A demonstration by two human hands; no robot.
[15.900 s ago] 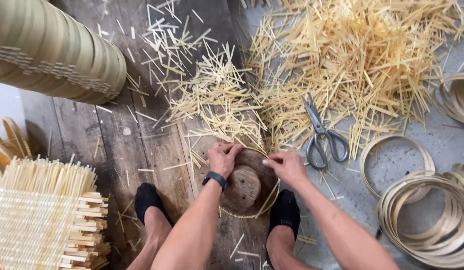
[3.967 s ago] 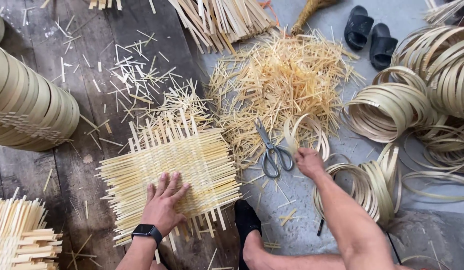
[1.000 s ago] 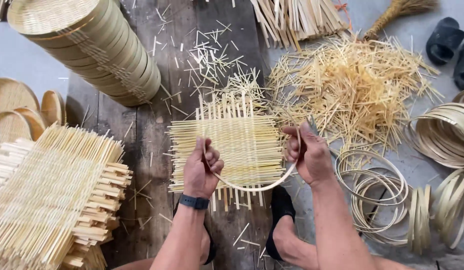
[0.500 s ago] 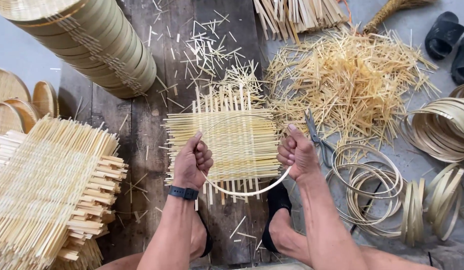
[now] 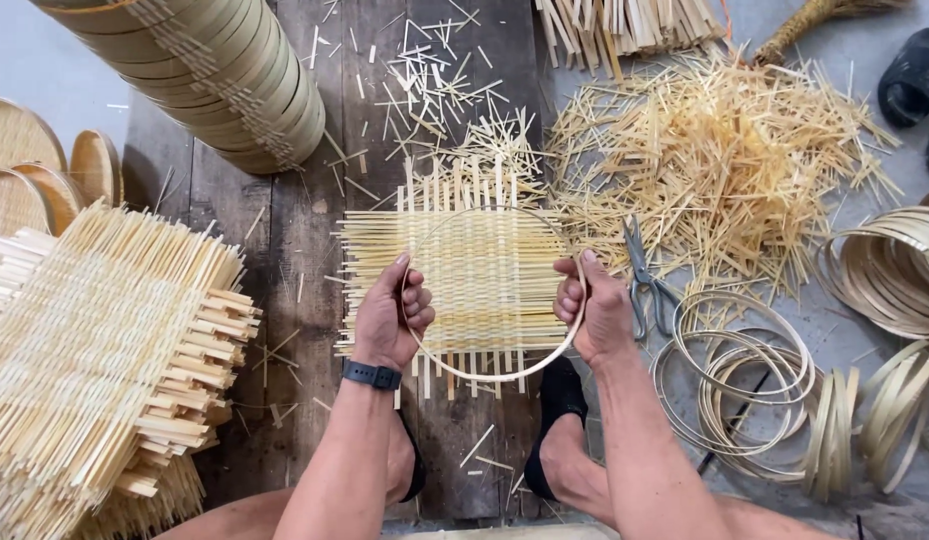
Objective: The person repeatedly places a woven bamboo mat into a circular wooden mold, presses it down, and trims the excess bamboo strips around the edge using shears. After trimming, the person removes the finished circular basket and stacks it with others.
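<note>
A thin bamboo ring [image 5: 495, 372] is gripped with closed fingers by the left hand [image 5: 390, 320] and right hand [image 5: 595, 312] over a woven bamboo mat [image 5: 485, 270]

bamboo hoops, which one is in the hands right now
The single thin hoop over the woven mat, gripped by both hands; the other hoops lie loose on the floor.

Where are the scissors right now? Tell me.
In the head view, the scissors lie on the floor just right of the right hand, between the heap of bamboo offcuts and the loose bamboo rings.
</note>
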